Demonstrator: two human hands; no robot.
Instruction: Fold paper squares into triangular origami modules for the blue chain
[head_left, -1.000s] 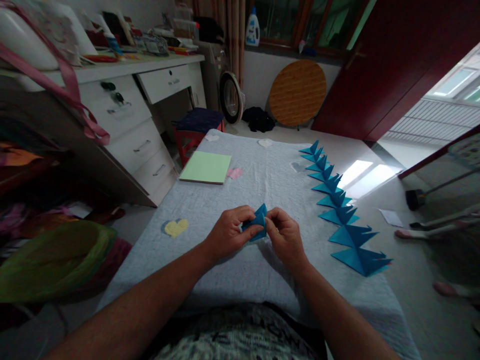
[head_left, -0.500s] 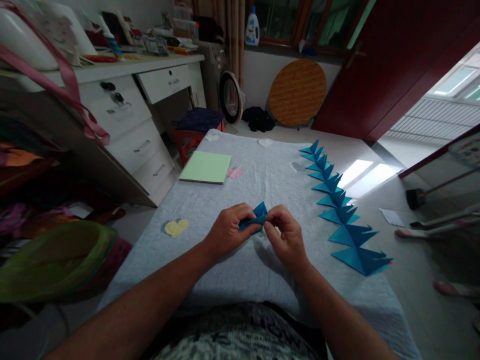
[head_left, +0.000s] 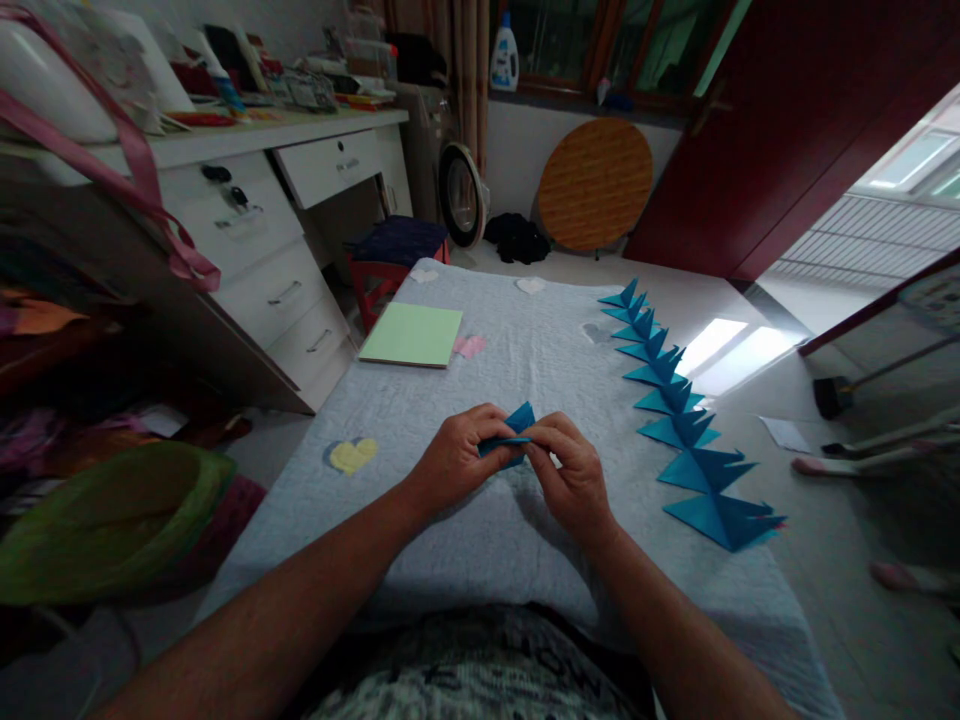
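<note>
A small piece of folded blue paper (head_left: 519,420) is held between my two hands, just above the cloth-covered table (head_left: 450,540). My left hand (head_left: 461,455) grips its left side between thumb and fingers. At its right end, the thumb and forefinger of my right hand (head_left: 568,465) pinch the paper's tip. One point of the paper stands up behind the fingers; much of the rest is hidden by them. To the right, a row of several folded blue paper birds (head_left: 686,430) runs along the table's edge.
A stack of pale green square paper (head_left: 412,335) lies at the table's far left. A white drawer desk (head_left: 262,240) and a green-lined bin (head_left: 112,520) stand to the left. Beyond the table are a stool (head_left: 397,240) and a washing machine with its door (head_left: 461,195) ajar.
The blue paper has tilted and its near fold now looks flatter and thinner. My right fingers have shifted slightly at its tip; both hands stay in nearly the same place.
</note>
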